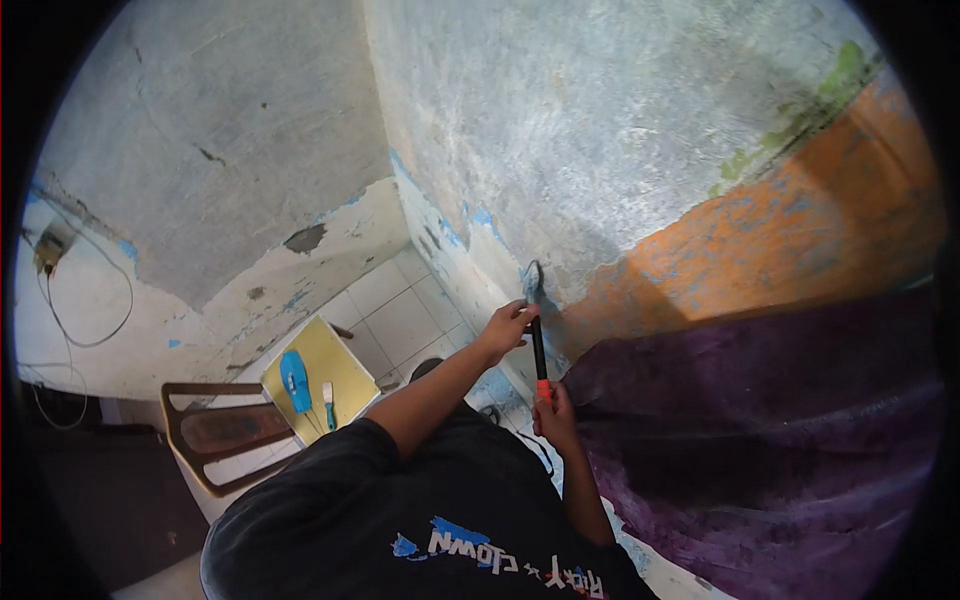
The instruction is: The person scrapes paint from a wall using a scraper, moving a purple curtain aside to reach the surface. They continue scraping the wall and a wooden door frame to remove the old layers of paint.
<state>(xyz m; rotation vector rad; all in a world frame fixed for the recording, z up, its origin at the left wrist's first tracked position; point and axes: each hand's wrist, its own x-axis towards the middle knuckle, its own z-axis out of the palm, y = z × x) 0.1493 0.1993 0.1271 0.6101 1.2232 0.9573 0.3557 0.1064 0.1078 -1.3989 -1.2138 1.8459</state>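
Note:
A long tool with a black shaft and a red-orange grip is held in both hands. My left hand is closed around the upper shaft, just below the tool's greyish head. Lower down, my right hand wraps the red grip end. The head lies against or very close to the lower part of the peeling wall, near the border of bare grey plaster and orange paint; exact contact cannot be made out.
A wooden chair stands at the left; its yellow seat holds a blue tool and a small scraper. Purple cloth covers the right side. Cables hang from a wall socket. Paint flakes litter the white floor tiles.

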